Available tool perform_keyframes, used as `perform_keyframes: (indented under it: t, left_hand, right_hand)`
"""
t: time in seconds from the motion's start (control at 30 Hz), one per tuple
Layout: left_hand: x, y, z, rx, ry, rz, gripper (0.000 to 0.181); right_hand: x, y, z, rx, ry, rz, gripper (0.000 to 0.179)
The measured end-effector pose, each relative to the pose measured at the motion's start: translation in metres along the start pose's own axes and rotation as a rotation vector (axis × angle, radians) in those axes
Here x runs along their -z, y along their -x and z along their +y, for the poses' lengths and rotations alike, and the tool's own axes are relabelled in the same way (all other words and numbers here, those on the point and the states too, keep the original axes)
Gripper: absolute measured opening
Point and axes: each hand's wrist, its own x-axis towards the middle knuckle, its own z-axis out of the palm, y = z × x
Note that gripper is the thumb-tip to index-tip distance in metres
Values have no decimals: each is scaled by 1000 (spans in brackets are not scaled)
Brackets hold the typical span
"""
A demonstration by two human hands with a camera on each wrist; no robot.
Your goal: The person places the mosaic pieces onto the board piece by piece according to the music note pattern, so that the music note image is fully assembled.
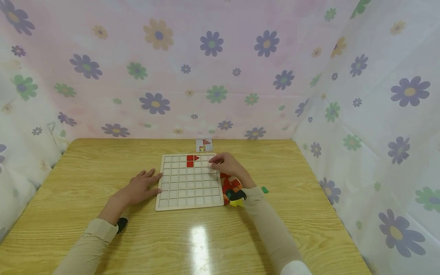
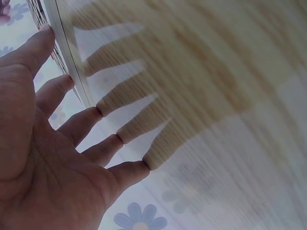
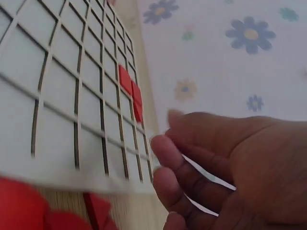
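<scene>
A pale wooden grid board (image 1: 188, 185) lies on the table. Two red square tiles (image 1: 190, 164) and a red triangle tile (image 1: 196, 157) sit in cells near its far edge; they also show as red tiles (image 3: 125, 79) in the right wrist view. My left hand (image 1: 141, 187) rests at the board's left side, its spread fingers (image 2: 130, 173) touching the table and the thumb at the board's edge. Over the far right corner is my right hand (image 1: 228, 166), fingers (image 3: 168, 184) loosely bent. No tile shows between its thumb and fingertips.
Beside the board's right edge lies a pile of red, orange and yellow tiles (image 1: 227, 183), partly under the right wrist. A green tile (image 1: 264, 189) lies farther right. Behind the board is a small printed pattern card (image 1: 204, 145). Flowered cloth (image 1: 216, 93) encloses the table.
</scene>
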Motion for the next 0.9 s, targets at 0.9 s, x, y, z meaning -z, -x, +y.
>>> perform_keyframes:
  t: [0.9]
  left_hand:
    - [-1, 1, 3, 14, 20, 15, 63]
  right_hand:
    - [11, 35, 30, -331, -103, 126, 18]
